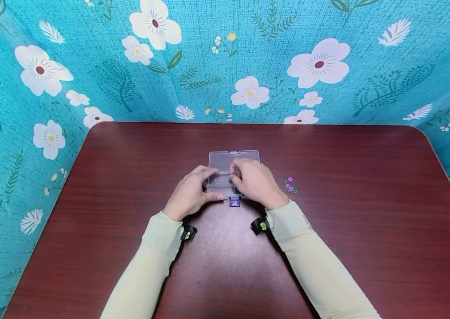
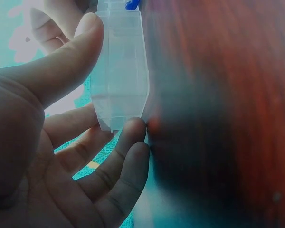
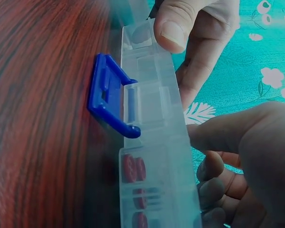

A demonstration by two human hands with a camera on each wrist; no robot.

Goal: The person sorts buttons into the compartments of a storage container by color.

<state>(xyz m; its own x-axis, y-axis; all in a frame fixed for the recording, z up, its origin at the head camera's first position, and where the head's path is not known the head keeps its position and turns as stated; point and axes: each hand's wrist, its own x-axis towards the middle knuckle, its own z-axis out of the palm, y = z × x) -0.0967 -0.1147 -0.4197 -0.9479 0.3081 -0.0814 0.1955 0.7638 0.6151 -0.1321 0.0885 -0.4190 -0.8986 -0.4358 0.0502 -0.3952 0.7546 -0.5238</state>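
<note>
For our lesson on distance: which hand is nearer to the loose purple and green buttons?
Right. The right hand is over the clear plastic box, left of the buttons; the left hand holds the box's left end, farther from them.

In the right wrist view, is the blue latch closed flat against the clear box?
No, the blue latch is swung outward, with its outer edge standing away from the clear box.
</note>
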